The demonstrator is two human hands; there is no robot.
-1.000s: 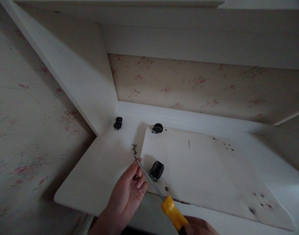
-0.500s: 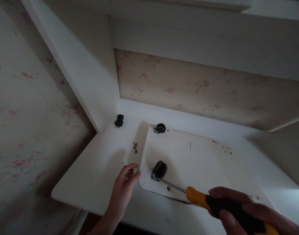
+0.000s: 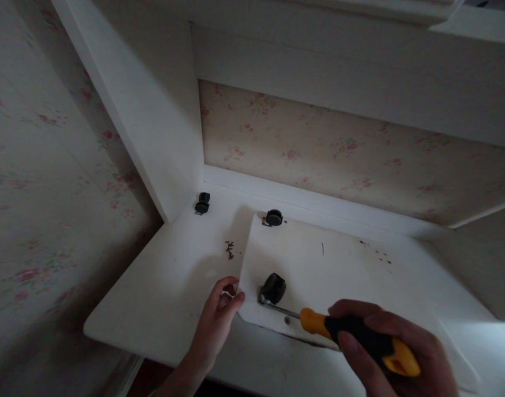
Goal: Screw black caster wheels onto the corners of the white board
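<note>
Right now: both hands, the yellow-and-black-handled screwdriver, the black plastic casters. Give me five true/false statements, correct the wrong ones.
1. The right hand grips the yellow-and-black-handled screwdriver. True.
2. The screwdriver's tip is at the black plastic caster nearest the person. True.
3. The left hand grips a caster. False: it is at the left edge of the white flat board.
4. The small dark screws lie on the board. False: they lie beside it, on the white tabletop.
5. Another black plastic caster rests off the board. True.
</note>
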